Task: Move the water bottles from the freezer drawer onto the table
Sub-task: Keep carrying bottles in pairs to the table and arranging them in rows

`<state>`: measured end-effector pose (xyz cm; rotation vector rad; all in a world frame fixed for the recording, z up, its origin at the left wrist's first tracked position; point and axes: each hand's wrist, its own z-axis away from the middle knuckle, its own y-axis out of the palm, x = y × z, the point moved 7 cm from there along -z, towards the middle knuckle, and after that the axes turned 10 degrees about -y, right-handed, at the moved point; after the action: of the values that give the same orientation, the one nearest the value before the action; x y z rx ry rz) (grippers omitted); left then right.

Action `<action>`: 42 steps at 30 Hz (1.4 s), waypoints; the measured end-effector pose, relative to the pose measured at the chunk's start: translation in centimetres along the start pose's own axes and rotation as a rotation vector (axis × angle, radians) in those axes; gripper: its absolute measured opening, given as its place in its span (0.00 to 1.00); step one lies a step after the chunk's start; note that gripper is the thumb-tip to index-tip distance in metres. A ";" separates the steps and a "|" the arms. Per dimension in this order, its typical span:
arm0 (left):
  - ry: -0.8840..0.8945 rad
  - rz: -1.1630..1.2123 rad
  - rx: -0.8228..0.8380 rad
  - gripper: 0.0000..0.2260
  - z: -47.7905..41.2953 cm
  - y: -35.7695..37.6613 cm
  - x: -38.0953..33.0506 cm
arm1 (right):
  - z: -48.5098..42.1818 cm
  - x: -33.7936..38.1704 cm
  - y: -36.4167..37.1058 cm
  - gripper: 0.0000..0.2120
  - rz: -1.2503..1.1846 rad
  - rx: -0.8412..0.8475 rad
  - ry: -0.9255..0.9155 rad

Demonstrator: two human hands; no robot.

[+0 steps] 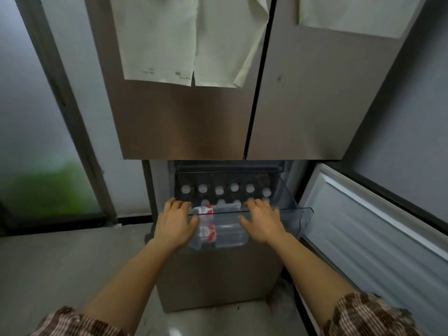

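Note:
The clear plastic freezer drawer stands pulled out below the fridge's upper doors. Inside it, several water bottles stand upright in two rows, showing white caps. Two more bottles with red and white labels lie on their sides at the front, seen through the clear wall. My left hand grips the drawer's front rim at the left, fingers over the edge and thumb in front. My right hand holds the same rim further right. Neither hand touches a bottle. No table is in view.
The freezer door hangs open at the right, its white inner panel facing me. Above are the bronze upper doors with papers stuck on. A closed lower compartment front sits under the drawer. Grey floor lies left; frosted glass behind.

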<state>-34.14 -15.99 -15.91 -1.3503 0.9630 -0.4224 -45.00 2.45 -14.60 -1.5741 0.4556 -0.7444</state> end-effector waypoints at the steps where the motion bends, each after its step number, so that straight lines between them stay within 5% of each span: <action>1: -0.022 -0.014 0.010 0.22 -1.3 0.9 -0.3 | -1.6 -1.3 0.4 0.22 0.002 0.023 -0.013; 6: -0.110 -0.153 0.080 0.16 -6.9 2.9 0.3 | -9.5 -4.3 2.6 0.20 -0.046 0.134 -0.095; 12: -0.208 -0.131 0.349 0.13 -10.4 4.5 3.7 | -16.1 -0.3 7.5 0.21 -0.164 0.339 -0.312; 23: 0.085 -0.409 0.640 0.12 -11.9 8.0 0.7 | -20.4 7.7 14.3 0.22 0.075 0.482 -0.666; 28: 0.094 -0.585 0.922 0.16 -11.7 11.3 0.0 | -20.6 5.5 14.7 0.23 -0.047 0.594 -0.605; 42: 0.028 -0.637 1.078 0.15 -12.0 15.0 1.0 | -18.6 -3.0 7.1 0.27 -0.124 0.256 -0.453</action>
<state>-46.85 -20.91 -29.52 -0.5983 0.1757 -1.2333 -59.06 -10.01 -21.87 -1.4794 -0.0683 -0.4932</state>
